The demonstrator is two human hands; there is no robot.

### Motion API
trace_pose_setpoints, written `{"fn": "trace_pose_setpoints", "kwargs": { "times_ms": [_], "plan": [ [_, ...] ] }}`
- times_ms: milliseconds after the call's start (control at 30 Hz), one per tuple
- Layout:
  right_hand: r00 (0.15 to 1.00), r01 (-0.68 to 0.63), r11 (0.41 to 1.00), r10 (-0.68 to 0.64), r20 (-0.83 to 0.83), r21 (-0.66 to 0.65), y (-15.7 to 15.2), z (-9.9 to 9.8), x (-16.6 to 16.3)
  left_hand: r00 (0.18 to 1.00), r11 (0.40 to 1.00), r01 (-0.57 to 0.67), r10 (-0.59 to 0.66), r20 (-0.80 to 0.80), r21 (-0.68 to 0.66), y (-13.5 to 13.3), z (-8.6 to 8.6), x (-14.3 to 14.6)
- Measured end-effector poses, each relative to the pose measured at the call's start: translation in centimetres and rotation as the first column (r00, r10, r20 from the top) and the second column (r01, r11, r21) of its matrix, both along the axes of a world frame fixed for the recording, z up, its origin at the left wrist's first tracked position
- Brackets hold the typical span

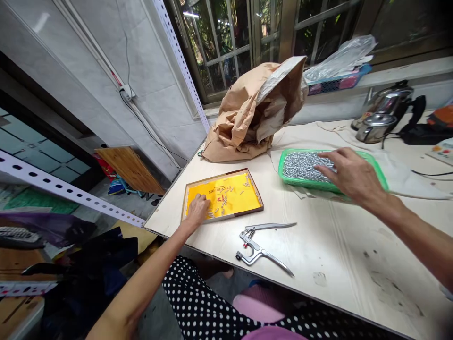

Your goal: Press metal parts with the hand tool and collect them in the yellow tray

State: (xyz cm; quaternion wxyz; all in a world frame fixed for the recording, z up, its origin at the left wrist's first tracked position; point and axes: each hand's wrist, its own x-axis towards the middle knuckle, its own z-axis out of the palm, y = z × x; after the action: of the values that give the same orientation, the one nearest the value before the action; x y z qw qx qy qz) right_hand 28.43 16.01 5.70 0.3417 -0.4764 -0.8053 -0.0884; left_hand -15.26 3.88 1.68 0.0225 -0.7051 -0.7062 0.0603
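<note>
My left hand (197, 209) rests in the near left corner of a shallow yellow-lined tray (255, 188), its fingers curled down among several small metal pieces (222, 202). Whether it pinches one is hidden. My right hand (348, 174) reaches into a green tray (378, 175) heaped with small silver metal pieces (300, 165), fingers spread over the pile. A metal hand plier tool (260, 243) lies on the table between the two hands, near the front edge.
A crumpled brown paper sack (253, 111) stands behind the trays. A steel kettle (384, 115) and a black cord sit at the back right. White cloth (399, 177) lies under the green tray. The table's front edge (212, 255) runs above my polka-dot lap.
</note>
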Motion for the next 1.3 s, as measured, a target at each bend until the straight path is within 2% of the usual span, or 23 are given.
{"fn": "trace_pose_setpoints", "kwargs": {
  "times_ms": [100, 133, 200, 267, 367, 667, 933, 1133, 1233, 1300],
  "plan": [
    [0.984, -0.177, 0.978, 0.176, -0.019, -0.112, -4.9, -1.9, -1.9, 1.000, 0.999, 0.000, 0.001, 0.011, -0.044, 0.7, -0.6, -0.2],
    [0.963, -0.269, 0.945, 0.265, -0.043, -0.186, -6.7, -2.7, -2.8, 1.000, 0.998, -0.002, 0.003, 0.015, -0.055, 0.8, -0.7, -0.2],
    [0.927, -0.370, 0.875, 0.367, -0.071, -0.311, -9.9, -4.3, -4.6, 1.000, 0.997, -0.004, 0.006, 0.028, -0.078, 1.0, -0.7, -0.2],
    [0.915, -0.393, 0.827, 0.395, -0.081, -0.402, -12.2, -5.7, -5.8, 0.999, 0.995, -0.006, 0.011, 0.046, -0.101, 1.2, -0.5, -0.5],
    [0.921, -0.379, 0.793, 0.376, -0.107, -0.476, -14.0, -7.0, -6.5, 0.997, 0.993, -0.024, 0.032, 0.071, -0.113, 1.1, -0.3, -0.9],
    [0.895, -0.409, 0.677, 0.429, -0.122, -0.612, -17.5, -8.1, -6.8, 0.968, 0.976, -0.216, 0.218, 0.125, -0.023, 1.6, -1.5, -2.5],
    [0.895, -0.375, 0.697, 0.444, -0.042, -0.611, -18.3, -8.7, -7.4, 0.949, 0.965, -0.248, 0.226, 0.222, 0.079, 1.3, -0.2, -2.0],
    [0.908, -0.343, 0.751, 0.419, 0.006, -0.564, -18.5, -9.4, -8.0, 0.872, 0.927, -0.366, 0.310, 0.379, 0.084, 1.2, 0.7, -1.0],
    [0.907, -0.347, 0.769, 0.421, 0.018, -0.537, -18.6, -9.5, -8.1, 0.857, 0.937, -0.314, 0.212, 0.469, 0.151, -0.2, 1.0, 1.0],
    [0.909, -0.343, 0.777, 0.417, 0.023, -0.528, -18.7, -9.5, -8.2, 0.863, 0.968, -0.152, 0.031, 0.504, 0.201, -1.9, 0.5, 3.2]
  ]
}}
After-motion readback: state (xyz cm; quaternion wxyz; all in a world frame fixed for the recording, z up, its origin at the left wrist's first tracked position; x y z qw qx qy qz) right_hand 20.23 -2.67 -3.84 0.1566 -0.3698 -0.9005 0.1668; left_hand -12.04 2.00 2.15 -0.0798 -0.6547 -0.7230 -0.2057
